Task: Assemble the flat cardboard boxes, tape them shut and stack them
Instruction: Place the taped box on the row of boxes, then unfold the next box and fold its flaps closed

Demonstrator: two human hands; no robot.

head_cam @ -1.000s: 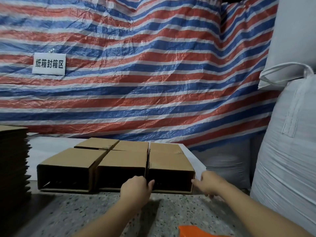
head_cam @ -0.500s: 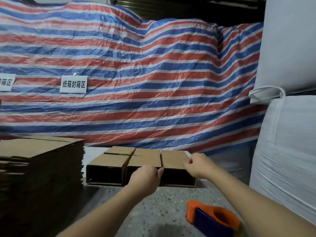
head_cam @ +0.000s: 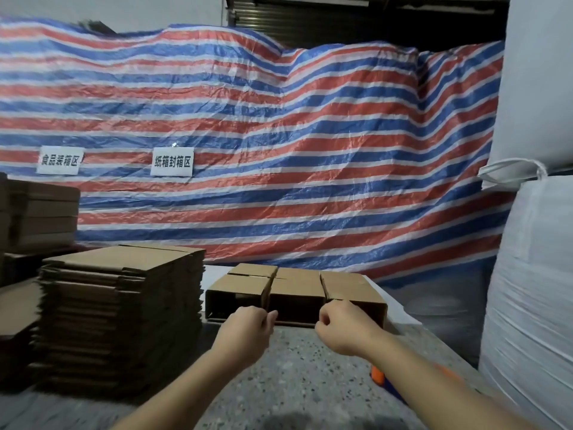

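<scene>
- Your left hand [head_cam: 248,324] pinches the front edge of the middle open brown cardboard box [head_cam: 296,288]; your right hand [head_cam: 339,324] is curled on that box's other front edge.
- Three such boxes sit side by side on the speckled grey table [head_cam: 297,377], right of the tall stack of flat brown cardboard [head_cam: 121,315].

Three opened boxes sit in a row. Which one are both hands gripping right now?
The middle box. The left hand pinches its left front edge and the right hand its right front edge; the left box and right box flank it, ungripped.
</scene>
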